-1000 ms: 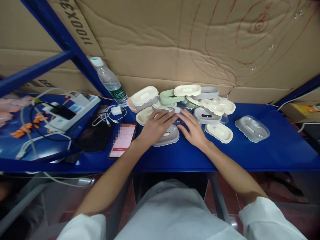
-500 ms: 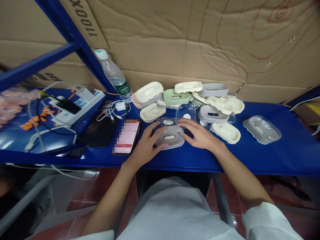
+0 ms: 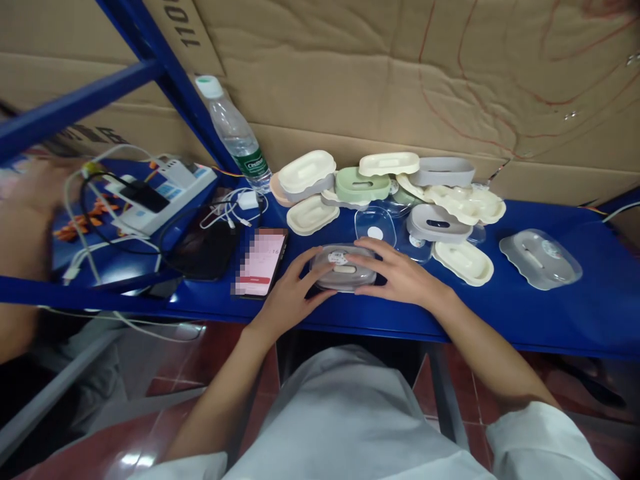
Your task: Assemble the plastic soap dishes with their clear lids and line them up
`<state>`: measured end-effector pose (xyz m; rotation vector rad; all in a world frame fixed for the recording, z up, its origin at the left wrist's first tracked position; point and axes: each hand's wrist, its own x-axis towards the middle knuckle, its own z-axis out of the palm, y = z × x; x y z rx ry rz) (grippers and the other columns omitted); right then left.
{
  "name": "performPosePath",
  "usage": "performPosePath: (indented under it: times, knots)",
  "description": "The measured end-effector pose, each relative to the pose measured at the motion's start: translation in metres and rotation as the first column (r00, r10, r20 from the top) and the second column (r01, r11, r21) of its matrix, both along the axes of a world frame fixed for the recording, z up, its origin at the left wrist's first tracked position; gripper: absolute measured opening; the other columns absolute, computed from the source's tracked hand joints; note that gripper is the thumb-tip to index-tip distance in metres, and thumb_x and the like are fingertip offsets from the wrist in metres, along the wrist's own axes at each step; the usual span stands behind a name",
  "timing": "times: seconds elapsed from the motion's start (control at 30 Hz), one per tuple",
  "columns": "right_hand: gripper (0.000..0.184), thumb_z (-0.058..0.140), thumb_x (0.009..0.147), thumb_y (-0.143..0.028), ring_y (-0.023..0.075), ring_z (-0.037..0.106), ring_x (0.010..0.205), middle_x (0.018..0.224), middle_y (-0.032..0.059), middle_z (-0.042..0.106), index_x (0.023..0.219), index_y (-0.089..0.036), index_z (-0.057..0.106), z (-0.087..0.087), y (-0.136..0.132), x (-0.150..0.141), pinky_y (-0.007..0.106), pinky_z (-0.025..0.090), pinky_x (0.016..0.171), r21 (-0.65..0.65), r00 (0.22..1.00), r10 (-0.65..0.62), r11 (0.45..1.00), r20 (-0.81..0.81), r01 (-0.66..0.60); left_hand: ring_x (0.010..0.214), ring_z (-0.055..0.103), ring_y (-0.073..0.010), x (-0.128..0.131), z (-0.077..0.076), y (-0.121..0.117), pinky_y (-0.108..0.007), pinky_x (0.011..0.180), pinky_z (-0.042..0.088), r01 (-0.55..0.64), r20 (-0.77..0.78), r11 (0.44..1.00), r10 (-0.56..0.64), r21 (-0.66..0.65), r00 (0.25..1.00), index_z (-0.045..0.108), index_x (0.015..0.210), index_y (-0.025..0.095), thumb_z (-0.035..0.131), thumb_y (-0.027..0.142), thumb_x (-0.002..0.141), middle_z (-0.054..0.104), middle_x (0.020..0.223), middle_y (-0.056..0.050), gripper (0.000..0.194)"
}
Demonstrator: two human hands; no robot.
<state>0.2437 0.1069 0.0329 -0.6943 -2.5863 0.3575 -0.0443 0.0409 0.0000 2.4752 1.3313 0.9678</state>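
Between my hands, near the front of the blue table, lies an oval grey plastic dish [image 3: 345, 270] under a clear lid that bears a round printed sticker. My left hand [image 3: 300, 287] grips its left side, thumb at the front edge and fingers over the lid. From the right, my right hand [image 3: 395, 272] grips the other side the same way. Just behind them lies a loose clear lid [image 3: 376, 223] with a white round sticker. A grey dish [image 3: 440, 223] and a cream wavy-edged tray [image 3: 463, 261] lie to the right of my right hand.
A pile of cream trays [image 3: 307, 171] and a green dish [image 3: 361, 185] stands behind. Farther right lies another lidded grey dish [image 3: 540, 259]. On the left are a phone [image 3: 261, 263], water bottle [image 3: 240, 137], power strip [image 3: 165, 200] and cables. Another person's blurred arm [image 3: 25, 247] reaches in there.
My hands came back from the pile to the grey dish and closed around its sides; the clear lid now sits squarely over it. Another person's arm has entered at the left.
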Motion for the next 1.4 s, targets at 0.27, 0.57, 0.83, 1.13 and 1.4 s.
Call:
performPosePath:
  times: [0.27, 0.57, 0.83, 1.13, 1.4]
  knots:
    - [0.071, 0.070, 0.100, -0.045, 0.0360, 0.045, 0.151, 0.158, 0.0155, 0.052, 0.164, -0.029, 0.044, 0.000, -0.004, -0.006, 0.058, 0.051, 0.119, 0.164, 0.996, 0.037, 0.985, 0.082, -0.050, 0.153, 0.049, -0.0324, 0.002, -0.001, -0.001, -0.057, 0.123, 0.048, -0.006, 0.015, 1.000, 0.006, -0.005, 1.000, 0.054, 0.147, 0.029, 0.066, 0.029, 0.104, 0.051, 0.158, -0.015, 0.044]
    - [0.077, 0.068, 0.100, -0.050, 0.0369, 0.040, 0.156, 0.164, 0.0194, 0.043, 0.168, -0.029, 0.037, -0.008, -0.005, -0.011, 0.062, 0.046, 0.123, 0.060, 0.999, -0.048, 0.997, 0.017, 0.047, 0.161, 0.037, -0.0333, 0.002, 0.002, 0.001, -0.054, 0.128, 0.041, -0.060, 0.084, 0.979, 0.078, -0.195, 0.993, 0.034, 0.165, 0.037, 0.068, 0.040, 0.103, 0.030, 0.174, -0.012, 0.070]
    - [0.072, 0.064, 0.104, -0.045, 0.0358, 0.039, 0.158, 0.164, 0.0174, 0.043, 0.168, -0.032, 0.035, -0.014, -0.005, -0.015, 0.061, 0.045, 0.124, 0.043, 1.000, -0.024, 0.999, -0.010, 0.024, 0.151, 0.046, -0.0352, -0.003, -0.002, 0.004, -0.060, 0.126, 0.041, -0.107, 0.141, 0.988, 0.123, -0.113, 0.982, 0.048, 0.154, 0.033, 0.079, 0.044, 0.095, 0.044, 0.155, -0.014, 0.068]
    - [0.071, 0.068, 0.102, -0.044, 0.0351, 0.040, 0.157, 0.166, 0.0156, 0.042, 0.166, -0.034, 0.040, -0.012, -0.009, -0.018, 0.062, 0.043, 0.125, -0.032, 0.997, -0.081, 0.996, -0.016, 0.081, 0.154, 0.045, -0.0335, -0.002, 0.001, 0.004, -0.058, 0.127, 0.041, -0.076, 0.166, 0.983, 0.104, -0.165, 0.981, 0.045, 0.155, 0.032, 0.074, 0.042, 0.099, 0.042, 0.161, -0.014, 0.064]
    - [0.104, 0.080, 0.092, -0.052, 0.0347, 0.033, 0.162, 0.176, 0.0155, 0.029, 0.173, -0.035, 0.019, -0.009, 0.007, -0.002, 0.057, 0.039, 0.128, -0.205, 0.993, -0.101, 0.972, 0.068, 0.113, 0.155, 0.045, -0.0313, -0.003, -0.001, 0.006, -0.055, 0.127, 0.041, -0.077, 0.161, 0.977, 0.110, -0.197, 0.981, 0.047, 0.151, 0.029, 0.069, 0.042, 0.103, 0.042, 0.163, -0.014, 0.055]
